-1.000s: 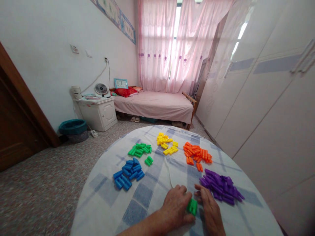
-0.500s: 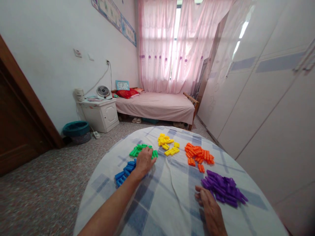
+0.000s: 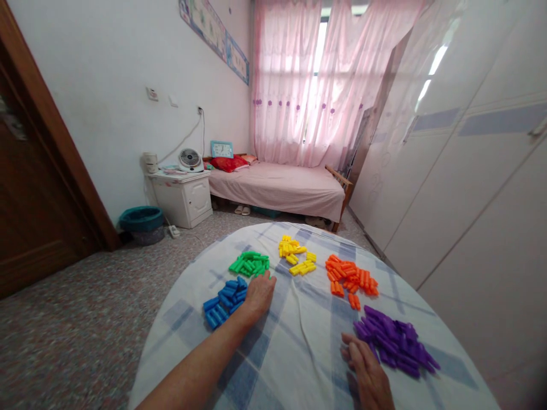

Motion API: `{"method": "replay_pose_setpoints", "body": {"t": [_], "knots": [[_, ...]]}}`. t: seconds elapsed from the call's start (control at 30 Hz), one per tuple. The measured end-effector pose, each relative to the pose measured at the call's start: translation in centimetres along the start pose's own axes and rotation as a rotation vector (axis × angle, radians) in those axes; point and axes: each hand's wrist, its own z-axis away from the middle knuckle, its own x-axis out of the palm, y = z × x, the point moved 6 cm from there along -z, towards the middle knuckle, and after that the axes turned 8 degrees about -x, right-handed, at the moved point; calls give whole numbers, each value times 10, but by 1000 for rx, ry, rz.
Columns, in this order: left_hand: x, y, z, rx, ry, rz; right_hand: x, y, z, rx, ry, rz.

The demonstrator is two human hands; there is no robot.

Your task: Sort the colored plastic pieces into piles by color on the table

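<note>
My left hand (image 3: 260,295) is at the near right edge of a heap of short green plastic pieces (image 3: 249,263). Its fingers are apart and bent down, with some tips hidden; I see no piece held in them. A pile of blue pieces (image 3: 223,303) lies left of that wrist, partly behind the forearm. My right hand (image 3: 365,367) rests loosely on the cloth, fingers relaxed and half spread, holding nothing visible. Just right of its fingertips is a heap of longer purple pieces (image 3: 395,340).
Yellow pieces (image 3: 302,266) and orange pieces (image 3: 350,276) lie farther back on the round table's checked cloth (image 3: 290,364). Beyond it stand a bed (image 3: 282,185), a white cabinet (image 3: 182,199) with a fan (image 3: 190,159), a bin (image 3: 143,225) and a wardrobe (image 3: 470,188).
My left hand has drawn back toward me from over the green heap, whose pieces now sit closer together. The view has turned slightly left. My right hand stays beside the purple heap.
</note>
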Motion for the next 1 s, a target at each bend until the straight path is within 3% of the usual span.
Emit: {"method": "replay_pose_setpoints", "body": {"t": [0.17, 0.4, 0.5, 0.63, 0.73, 0.87, 1.0], "knots": [[-7, -4, -6, 25, 17, 10, -1, 0, -2, -4, -63, 11], [-49, -33, -23, -49, 164, 59, -1, 2, -4, -16, -57, 21], [-54, -36, -24, -74, 205, 108, 1, 1, -3, -16, -89, 51], [-32, -8, -13, -24, 158, 567, 1, 0, -2, -46, -80, 124], [-6, 12, -9, -130, 96, 918, 2, -1, -7, -84, -121, 158], [12, 20, -10, -248, 143, 1043, 9, -9, -34, -124, -193, 232], [20, 11, -6, -233, 289, 1093, 33, -41, -84, -334, -219, 435]]}}
